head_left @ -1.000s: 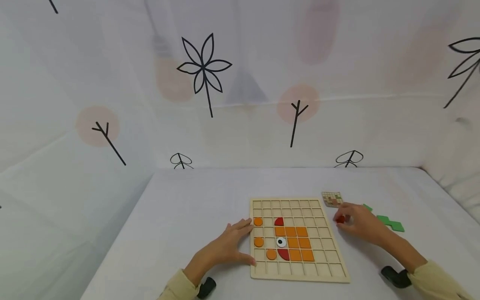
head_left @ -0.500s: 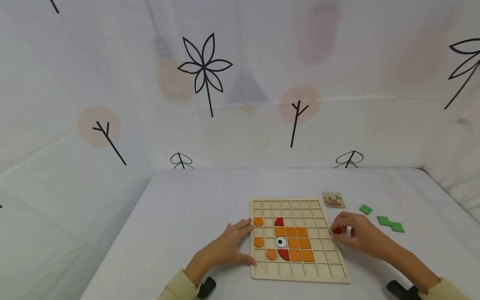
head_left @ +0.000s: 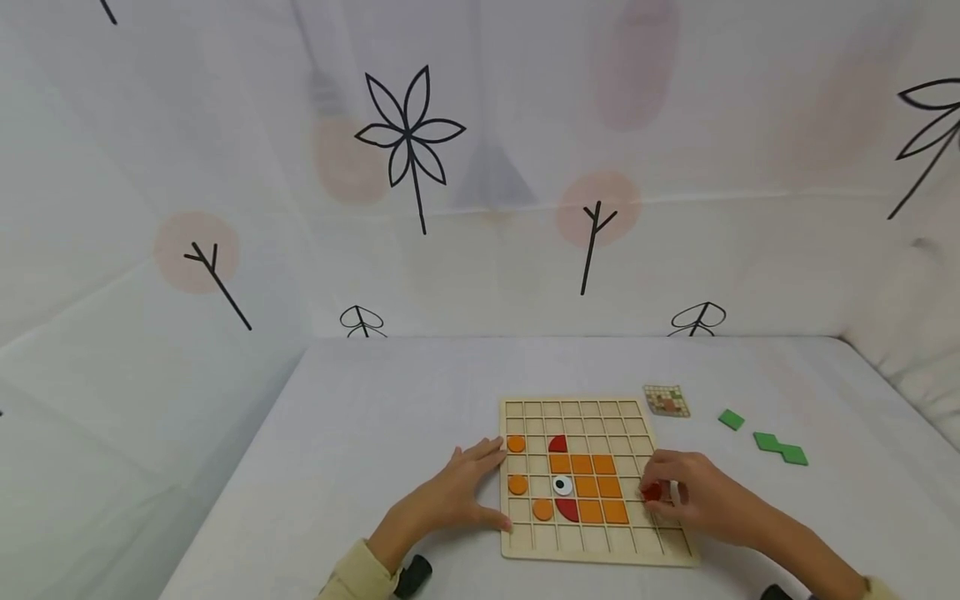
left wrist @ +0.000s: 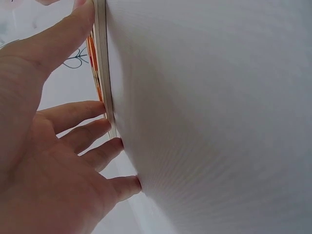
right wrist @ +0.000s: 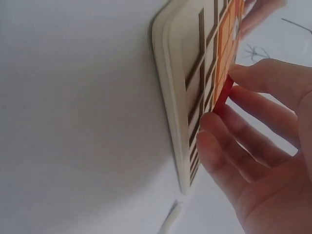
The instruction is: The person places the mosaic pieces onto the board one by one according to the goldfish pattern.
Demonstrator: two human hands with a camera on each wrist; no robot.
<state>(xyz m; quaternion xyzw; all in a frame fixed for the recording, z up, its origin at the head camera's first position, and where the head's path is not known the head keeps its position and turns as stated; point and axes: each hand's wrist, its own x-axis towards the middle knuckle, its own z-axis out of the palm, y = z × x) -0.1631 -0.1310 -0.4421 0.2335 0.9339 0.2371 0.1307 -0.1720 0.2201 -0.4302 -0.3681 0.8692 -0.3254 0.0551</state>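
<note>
While the left hand lies flat with straight fingers against the 9 o'clock edge of the wooden grid board, steadying it on the bench, the right hand has come in from the bench at the board's 3 o'clock side and now hangs over the board's right-hand cells. Its thumb and fingers are pinched together on a small red piece, which sits just to the 3 o'clock of the block of orange squares. A second ago that piece was held beyond the board's edge, near the small pattern card. In the right wrist view the red piece stands edge-on just above the grid, not yet seated in a cell. Judgement: the piece has been carried to the board and only the placing remains. Already in the grid are three orange discs, two red half-rounds and an eye disc. Green pieces lie untouched on the bench, well out at the board's 3 o'clock.
</note>
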